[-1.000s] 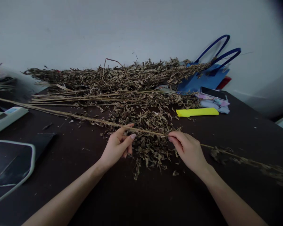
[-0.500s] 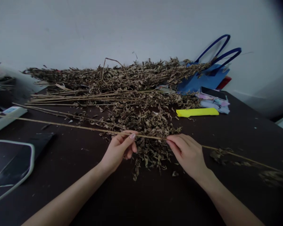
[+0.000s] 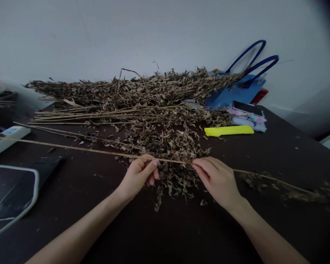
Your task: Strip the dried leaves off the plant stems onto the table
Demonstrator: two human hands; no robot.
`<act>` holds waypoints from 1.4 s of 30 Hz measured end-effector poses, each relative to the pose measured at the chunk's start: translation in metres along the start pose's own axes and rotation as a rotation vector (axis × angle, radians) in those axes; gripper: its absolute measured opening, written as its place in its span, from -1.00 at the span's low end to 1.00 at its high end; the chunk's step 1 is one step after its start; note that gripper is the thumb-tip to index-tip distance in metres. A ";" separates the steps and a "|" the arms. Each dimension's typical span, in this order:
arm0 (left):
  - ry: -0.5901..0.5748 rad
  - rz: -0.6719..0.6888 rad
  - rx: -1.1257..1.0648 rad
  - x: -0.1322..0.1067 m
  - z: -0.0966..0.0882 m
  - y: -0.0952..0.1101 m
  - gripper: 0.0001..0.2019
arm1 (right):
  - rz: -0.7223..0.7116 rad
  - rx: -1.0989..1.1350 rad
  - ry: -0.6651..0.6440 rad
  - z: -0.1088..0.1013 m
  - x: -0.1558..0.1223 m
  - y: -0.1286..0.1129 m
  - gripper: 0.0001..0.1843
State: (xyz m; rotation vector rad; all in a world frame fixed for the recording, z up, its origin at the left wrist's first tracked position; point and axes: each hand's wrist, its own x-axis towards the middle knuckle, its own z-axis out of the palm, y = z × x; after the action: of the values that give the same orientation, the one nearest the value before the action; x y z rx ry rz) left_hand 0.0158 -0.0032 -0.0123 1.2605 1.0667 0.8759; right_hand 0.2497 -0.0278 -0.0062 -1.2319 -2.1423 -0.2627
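A long dried stalk (image 3: 71, 148) runs across the dark table (image 3: 165, 227) from far left to far right. My left hand (image 3: 139, 176) pinches it near the middle between thumb and forefinger. About a hand's width to the right, my right hand (image 3: 218, 178) is closed on the same stalk. Right of that hand the stalk still carries withered leaves (image 3: 291, 189). Under both hands lies a heap of stripped dry leaves (image 3: 167, 154).
A big bundle of dried leafy stalks (image 3: 132, 90) lies along the wall, with bare stems (image 3: 93, 115) in front. A blue bag (image 3: 236, 91), a phone (image 3: 249, 108) and a yellow object (image 3: 229, 130) sit at the back right. A white-rimmed dark device (image 3: 11, 194) lies at left.
The stalk's left end has swung toward me, away from the other stems. Both hands keep their grip and have barely shifted.
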 end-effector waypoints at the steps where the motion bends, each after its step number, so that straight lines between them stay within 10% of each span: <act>1: -0.005 0.007 0.022 0.000 -0.001 0.001 -0.63 | 0.002 0.006 -0.007 0.000 0.000 0.000 -0.87; 16: -0.065 0.023 0.248 -0.002 -0.005 0.000 -0.75 | 0.053 0.007 0.007 0.001 -0.001 0.004 -0.87; 30: 0.072 -0.052 -0.333 0.004 -0.005 0.001 -0.82 | -0.028 -0.008 -0.022 0.002 0.000 0.000 -0.88; 42: 0.052 -0.021 -0.208 0.005 -0.003 -0.002 -0.76 | 0.008 -0.026 -0.203 -0.001 0.001 -0.002 -0.48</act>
State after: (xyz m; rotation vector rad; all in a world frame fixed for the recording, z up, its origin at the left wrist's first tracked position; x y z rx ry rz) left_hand 0.0139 0.0019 -0.0147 1.0567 1.0004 0.9818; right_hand 0.2479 -0.0286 -0.0041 -1.3310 -2.3111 -0.1687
